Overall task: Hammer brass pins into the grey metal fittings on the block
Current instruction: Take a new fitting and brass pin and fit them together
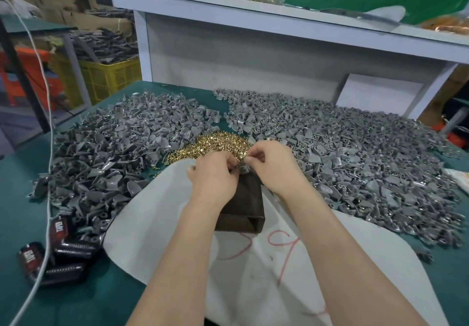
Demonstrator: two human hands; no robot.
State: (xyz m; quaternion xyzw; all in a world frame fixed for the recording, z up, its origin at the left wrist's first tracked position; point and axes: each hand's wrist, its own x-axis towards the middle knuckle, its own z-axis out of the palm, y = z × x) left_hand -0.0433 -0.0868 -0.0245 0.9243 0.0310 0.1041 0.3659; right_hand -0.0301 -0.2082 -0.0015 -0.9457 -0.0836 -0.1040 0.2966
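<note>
left hand [215, 174], right hand [275, 164] pinch small grey fitting [243, 168] atop dark brown block [242, 205]

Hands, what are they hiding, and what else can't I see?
All in the head view:
1. The left hand and right hand pinch a fitting and cover most of it, so any pin there is hidden.
2. Top of the block: hidden by the hands.
3. Labels on the black tools: too blurred to read.

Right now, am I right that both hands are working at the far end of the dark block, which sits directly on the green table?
Not quite: the head view shows the dark block sitting on a white sheet over the green table. The left hand and right hand do work at its far end.
</note>
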